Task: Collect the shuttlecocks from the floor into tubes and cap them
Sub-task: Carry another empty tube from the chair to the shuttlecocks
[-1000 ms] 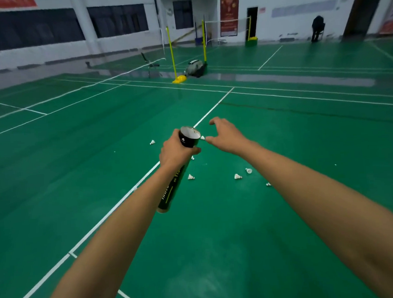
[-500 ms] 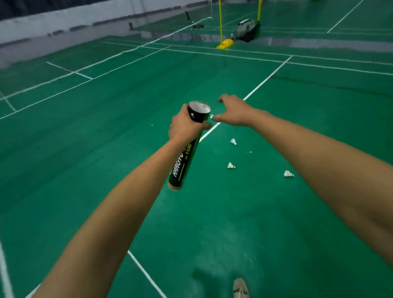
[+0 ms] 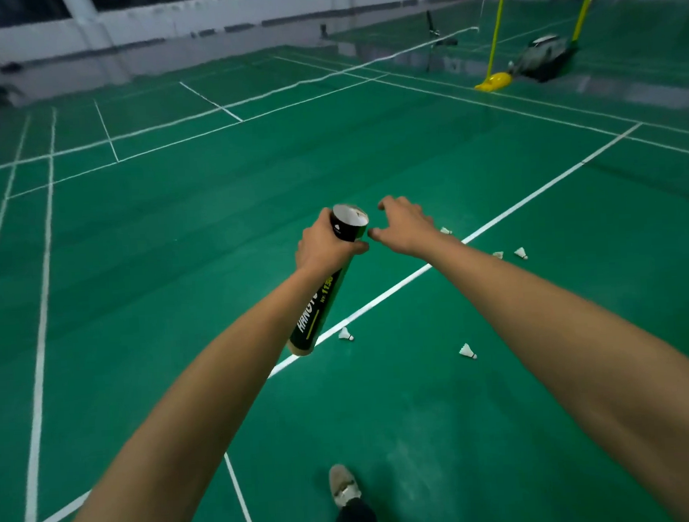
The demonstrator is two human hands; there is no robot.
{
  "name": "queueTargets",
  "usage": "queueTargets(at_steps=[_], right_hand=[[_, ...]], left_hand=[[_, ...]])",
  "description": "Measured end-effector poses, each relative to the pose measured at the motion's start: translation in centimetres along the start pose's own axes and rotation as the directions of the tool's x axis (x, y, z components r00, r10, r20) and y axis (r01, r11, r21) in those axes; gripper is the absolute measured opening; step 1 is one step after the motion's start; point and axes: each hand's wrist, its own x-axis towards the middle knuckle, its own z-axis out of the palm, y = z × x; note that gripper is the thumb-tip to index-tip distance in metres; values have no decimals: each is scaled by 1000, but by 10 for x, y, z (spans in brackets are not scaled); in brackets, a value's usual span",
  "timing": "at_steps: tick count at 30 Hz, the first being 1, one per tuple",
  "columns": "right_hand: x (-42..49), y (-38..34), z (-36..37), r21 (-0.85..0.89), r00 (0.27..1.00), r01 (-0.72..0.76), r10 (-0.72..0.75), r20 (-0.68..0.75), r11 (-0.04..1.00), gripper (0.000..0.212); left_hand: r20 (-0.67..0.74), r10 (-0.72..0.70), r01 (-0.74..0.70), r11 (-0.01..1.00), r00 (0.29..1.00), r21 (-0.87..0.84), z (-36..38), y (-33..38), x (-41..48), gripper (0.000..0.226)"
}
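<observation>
Broadly, the green court floor (image 3: pixel 175 269) fills the view. A white court line (image 3: pixel 531 197) crosses it from the far right down toward the person, and a yellow net post (image 3: pixel 494 81) and a dark bag (image 3: pixel 543 56) stand well away at the upper right. Out in front, the left hand (image 3: pixel 326 247) is wrapped round the upper part of a black shuttlecock tube (image 3: pixel 317 314). Its long axis is tilted, with the uncapped mouth pointing up and away and the closed end hanging low over the line, toward the person. The right hand (image 3: pixel 403 227) sits just to the right of that mouth, fingers loosely bent and spread, with nothing visible in them. Whether the light patch inside the mouth is feathers or bare lining I cannot tell. A pale shoe (image 3: pixel 342 486) is planted at the bottom edge. The coming move probably turns on one fact: everything left to collect lies below and to the right of the shuttlecock tube, on the free hand's side. The nearest shuttlecock (image 3: pixel 345 334) rests just beside the line, almost under the tube's lower end, and a second shuttlecock (image 3: pixel 467 351) lies further right, between the forearms. Beyond the right forearm are a third shuttlecock (image 3: pixel 520 252) and a fourth shuttlecock (image 3: pixel 498 255), and a fifth shuttlecock (image 3: pixel 446 230) peeps out by the right wrist. The empty right hand seems the one to reach down.
</observation>
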Motion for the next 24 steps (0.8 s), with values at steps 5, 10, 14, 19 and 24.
queueTargets(at_steps=[5, 10, 14, 19, 24], right_hand=[[127, -10, 16, -48, 1000, -2, 2, 2, 999, 66], [240, -27, 2, -57, 1000, 6, -7, -12, 998, 65], [321, -37, -13, -71, 999, 18, -22, -50, 997, 64], [419, -23, -33, -134, 996, -18, 6, -90, 991, 60], [531, 11, -43, -88, 987, -102, 90, -132, 991, 63]], left_hand=[[-1, -14, 14, 999, 1000, -37, 7, -36, 135, 68], [57, 12, -11, 1000, 998, -8, -7, -49, 263, 69], [75, 73, -76, 996, 995, 38, -7, -36, 348, 69], [114, 147, -152, 988, 982, 36, 15, -22, 443, 67], [114, 146, -148, 989, 983, 10, 42, -17, 549, 67]])
